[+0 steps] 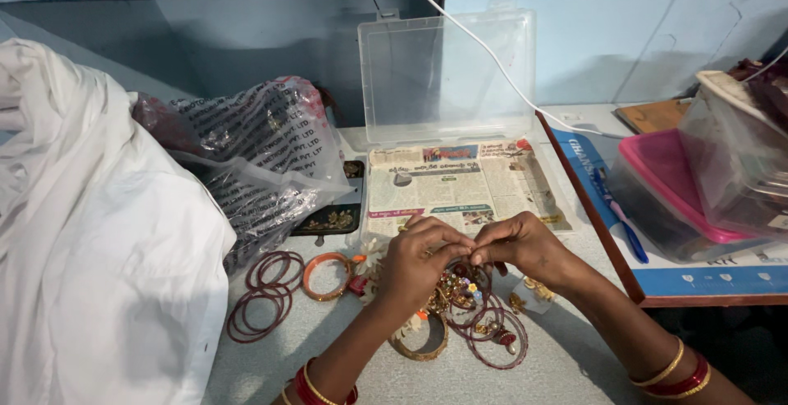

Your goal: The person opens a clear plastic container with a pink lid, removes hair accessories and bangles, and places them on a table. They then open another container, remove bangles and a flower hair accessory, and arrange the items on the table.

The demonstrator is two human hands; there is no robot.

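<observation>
My left hand (423,257) and my right hand (521,245) meet fingertip to fingertip over a heap of jewellery (460,294) on the grey table (328,356). Both pinch a small ornament between them; it is too small to make out. Under the hands lie several thin maroon bangles (497,339) and a gold bangle (423,343). An orange bangle (326,276) and more maroon bangles (267,294) lie to the left. Both wrists wear red and gold bangles.
An open clear plastic box (447,77) lined with newspaper (460,183) stands behind the hands. A printed plastic bag (263,159) and white cloth (90,233) fill the left. Right: a board (657,278), blue pen (620,216), pink-lidded container (673,187).
</observation>
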